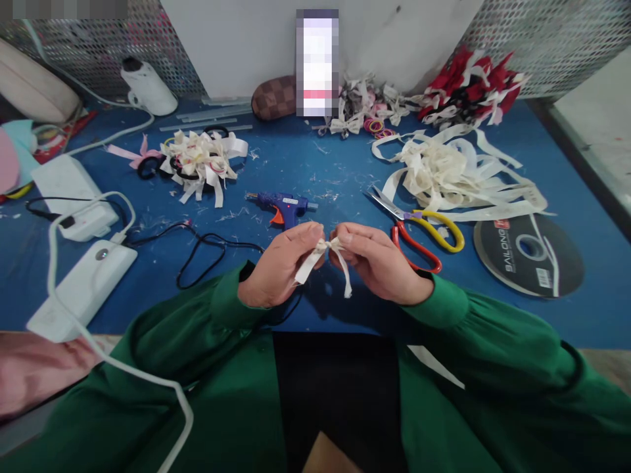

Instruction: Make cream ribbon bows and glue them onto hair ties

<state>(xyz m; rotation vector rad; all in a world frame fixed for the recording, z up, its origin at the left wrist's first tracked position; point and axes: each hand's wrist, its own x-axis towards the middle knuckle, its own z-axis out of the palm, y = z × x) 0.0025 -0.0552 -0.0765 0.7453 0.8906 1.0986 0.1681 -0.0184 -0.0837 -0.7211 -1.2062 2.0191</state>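
Note:
A small cream ribbon bow point(327, 245) is held between my two hands, its knot in the middle and its two tails hanging down. My left hand point(284, 264) pinches its left side, and my right hand point(378, 261) pinches its right side. The fingertips partly hide the loops. Just beyond my left hand lies a blue glue gun point(286, 205) with an orange trigger. Scissors point(419, 230) with red and yellow handles lie partly open beside my right hand.
Cream ribbon point(444, 174) heaps at the right, above a black spool point(530, 256). Finished-looking bows point(200, 157) pile at the left. White power strips point(83, 289) and cables lie far left. Red and white ribbons point(473, 85), a phone point(317, 66) and a checked pouch point(273, 98) are at the back.

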